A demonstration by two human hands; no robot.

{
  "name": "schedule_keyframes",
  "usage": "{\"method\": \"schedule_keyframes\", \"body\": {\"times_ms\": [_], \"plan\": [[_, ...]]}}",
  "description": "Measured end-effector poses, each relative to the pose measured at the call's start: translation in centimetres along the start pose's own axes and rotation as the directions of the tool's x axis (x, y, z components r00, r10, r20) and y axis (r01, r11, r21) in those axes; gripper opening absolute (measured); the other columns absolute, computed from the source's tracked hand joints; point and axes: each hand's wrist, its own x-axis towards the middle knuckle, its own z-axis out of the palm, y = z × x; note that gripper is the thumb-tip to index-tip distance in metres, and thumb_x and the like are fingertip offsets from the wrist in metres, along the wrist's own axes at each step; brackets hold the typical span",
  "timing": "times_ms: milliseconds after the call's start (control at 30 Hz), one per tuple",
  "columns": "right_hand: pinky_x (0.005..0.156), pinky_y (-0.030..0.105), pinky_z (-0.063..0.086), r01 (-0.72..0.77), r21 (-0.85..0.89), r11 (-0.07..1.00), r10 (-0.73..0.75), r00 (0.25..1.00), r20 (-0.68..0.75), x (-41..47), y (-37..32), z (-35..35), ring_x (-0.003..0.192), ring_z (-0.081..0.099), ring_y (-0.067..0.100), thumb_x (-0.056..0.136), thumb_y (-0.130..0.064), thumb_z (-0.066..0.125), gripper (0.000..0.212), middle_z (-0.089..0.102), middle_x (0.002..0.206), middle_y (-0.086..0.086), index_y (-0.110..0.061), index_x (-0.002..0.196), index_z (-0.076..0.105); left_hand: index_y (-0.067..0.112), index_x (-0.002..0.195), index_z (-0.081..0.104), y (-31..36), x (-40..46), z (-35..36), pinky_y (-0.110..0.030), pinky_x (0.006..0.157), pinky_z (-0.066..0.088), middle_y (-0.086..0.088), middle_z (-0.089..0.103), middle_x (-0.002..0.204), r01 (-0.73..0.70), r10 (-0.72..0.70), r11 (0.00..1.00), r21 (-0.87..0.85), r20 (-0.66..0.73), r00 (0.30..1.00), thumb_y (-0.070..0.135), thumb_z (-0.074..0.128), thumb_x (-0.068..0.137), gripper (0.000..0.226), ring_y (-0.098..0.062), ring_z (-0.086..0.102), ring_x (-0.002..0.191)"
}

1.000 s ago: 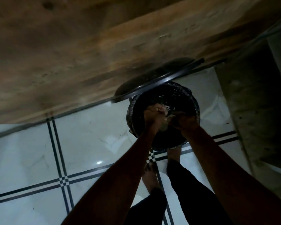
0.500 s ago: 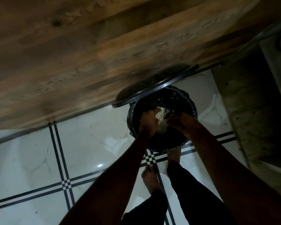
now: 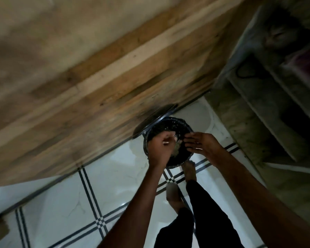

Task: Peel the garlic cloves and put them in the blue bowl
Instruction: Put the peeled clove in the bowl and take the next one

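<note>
- I am holding both hands over the bin (image 3: 170, 126) on the floor, shedding garlic skins (image 3: 176, 151).
- Left hand (image 3: 160, 145) is loosely curled; right hand (image 3: 202, 145) is spread, holding nothing.
- Cloves and blue bowl are out of view; I judge that next I am returning to them.

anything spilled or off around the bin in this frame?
No spill shows on the tiled floor around the black bin. Both the left hand and right hand are over its opening, with pale scraps between them above the liner. The lid stands tipped up against the wooden panel. The picture is dim and blurred.
</note>
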Motion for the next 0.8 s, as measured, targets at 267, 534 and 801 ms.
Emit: {"method": "schedule_keyframes", "body": {"times_ms": [267,534,801], "plan": [[0.079,0.035,0.062,0.446,0.143,0.884,-0.432,0.894,-0.117,-25.8,-5.0,-7.2,0.090,0.072,0.030,0.099,0.003,0.048,0.023,0.075,0.103,0.022,0.005,0.105,0.070,0.025,0.107,0.079,19.8,-15.2,-0.4,-0.026,0.090,0.058,0.015,0.078,0.103,-0.215,0.244,0.958,-0.188,0.149,0.958,0.014,0.069,0.097,0.018,-0.003,0.072,0.101],[0.064,0.033,0.056,0.622,0.281,0.731,-0.492,0.765,-0.415,-42.5,-1.8,-23.2,0.074,0.069,0.025,0.096,0.006,0.043,0.029,0.074,0.095,0.024,-0.002,0.085,0.069,0.023,0.101,0.079,32.1,-27.8,9.7,-0.032,0.077,0.060,0.002,0.079,0.095,-0.347,0.479,0.866,-0.361,0.397,0.783,0.004,0.063,0.099,0.024,-0.016,0.073,0.088],[0.065,0.029,0.061,0.664,0.378,0.645,-0.370,0.704,-0.607,-54.1,8.8,-44.1,0.072,0.072,0.024,0.095,0.006,0.043,0.024,0.073,0.092,0.022,0.000,0.088,0.065,0.014,0.094,0.076,35.9,-43.3,29.4,-0.020,0.065,0.057,-0.004,0.076,0.084,-0.175,0.396,0.913,-0.369,0.694,0.602,-0.001,0.056,0.101,0.026,-0.010,0.070,0.075]]}}
